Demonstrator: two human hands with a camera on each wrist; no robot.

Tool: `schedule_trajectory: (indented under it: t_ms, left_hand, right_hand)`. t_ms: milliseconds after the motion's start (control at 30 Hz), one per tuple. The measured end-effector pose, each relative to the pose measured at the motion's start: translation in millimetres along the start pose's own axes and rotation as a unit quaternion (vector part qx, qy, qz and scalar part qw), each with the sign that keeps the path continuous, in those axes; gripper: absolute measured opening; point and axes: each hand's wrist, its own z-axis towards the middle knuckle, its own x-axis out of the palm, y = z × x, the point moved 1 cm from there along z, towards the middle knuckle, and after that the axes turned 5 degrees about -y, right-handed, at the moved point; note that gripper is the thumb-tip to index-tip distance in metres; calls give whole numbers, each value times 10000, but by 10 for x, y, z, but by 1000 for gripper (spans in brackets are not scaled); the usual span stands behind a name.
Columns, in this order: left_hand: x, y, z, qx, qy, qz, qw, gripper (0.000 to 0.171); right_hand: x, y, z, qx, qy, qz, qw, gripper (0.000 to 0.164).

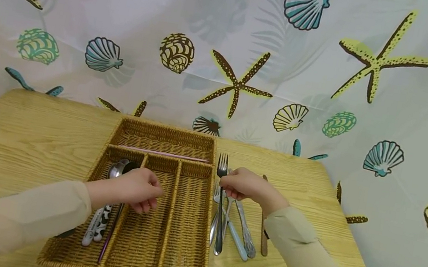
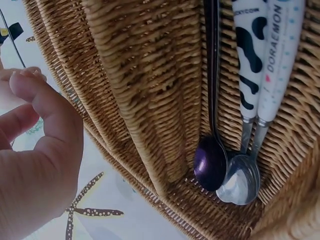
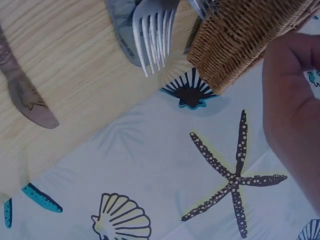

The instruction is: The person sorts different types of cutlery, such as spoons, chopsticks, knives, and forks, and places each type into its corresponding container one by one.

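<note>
My right hand pinches a dark-handled fork near its neck, to the right of the wicker tray, tines pointing away. In the right wrist view, the silver tines show beyond the hand. Under and beside the fork lies loose cutlery: a blue-handled fork and a silver-handled knife. My left hand hovers over the tray's middle compartment, fingers loosely curled, holding nothing. In the left compartment lie two white-handled spoons and a purple spoon.
The wicker tray has three long compartments and one across the back, where a thin pink stick lies. A brown knife lies further right on the wooden table. A shell-patterned curtain hangs behind.
</note>
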Motion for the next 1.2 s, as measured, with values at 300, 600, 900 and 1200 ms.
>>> schedule_trajectory:
  t_ms: [300, 600, 900, 1200]
  left_hand:
    - [111, -51, 45, -124, 9, 124, 9998, 27]
    - [177, -105, 85, -148, -17, 283, 9995, 37]
    - [150, -167, 123, 556, 37, 437, 9975, 33]
    - [133, -172, 148, 728, 46, 193, 9971, 27]
  right_hand:
    - [159, 260, 81, -140, -113, 18, 9998, 33]
    - [288, 453, 126, -74, -324, 154, 9993, 26]
    - [406, 595, 129, -98, -308, 13, 9995, 24]
    - [483, 623, 134, -291, -183, 65, 9994, 31]
